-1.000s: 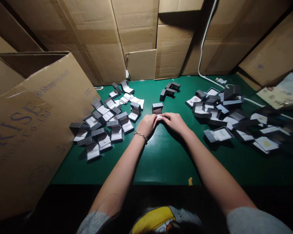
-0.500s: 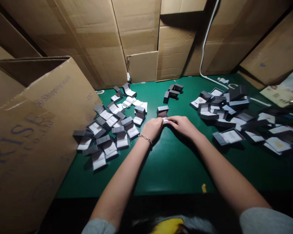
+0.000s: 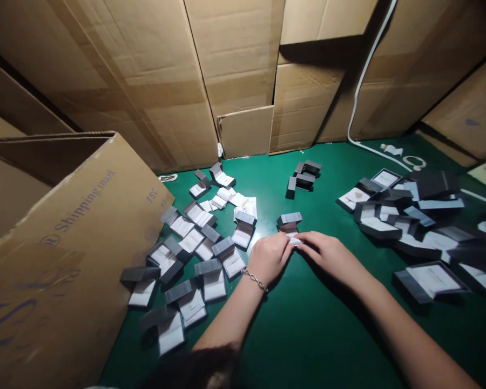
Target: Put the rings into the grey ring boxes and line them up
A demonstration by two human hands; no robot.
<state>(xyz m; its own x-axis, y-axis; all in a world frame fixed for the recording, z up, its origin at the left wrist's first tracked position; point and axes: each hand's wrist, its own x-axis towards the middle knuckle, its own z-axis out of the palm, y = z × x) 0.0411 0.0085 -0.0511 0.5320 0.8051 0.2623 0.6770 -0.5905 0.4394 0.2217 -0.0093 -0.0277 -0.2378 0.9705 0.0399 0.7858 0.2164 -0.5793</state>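
A small dark jewellery box point(image 3: 290, 220) stands on the green table with its lid raised, right in front of my fingers. My left hand point(image 3: 269, 255), with a chain bracelet at its wrist, is closed at the box's front left. From the other side my right hand point(image 3: 328, 253) pinches with thumb and forefinger. Between the fingertips shows a white insert pad point(image 3: 295, 241), at the mouth of the box. My fingers partly hide the pad and the lower part of the box, so how far it sits inside is unclear.
Opened jewellery boxes with white inserts point(image 3: 214, 283) crowd the left, near loose white pads point(image 3: 222, 198). Several dark boxes point(image 3: 305, 178) stand behind. More boxes are piled right point(image 3: 378, 226). A big carton point(image 3: 117, 216) borders the left; a white cable point(image 3: 358, 92) runs down the back.
The view has tilted and shifted, so the table appears lower and nearer. Both hands stay at the same box, fingers still on the white pad.
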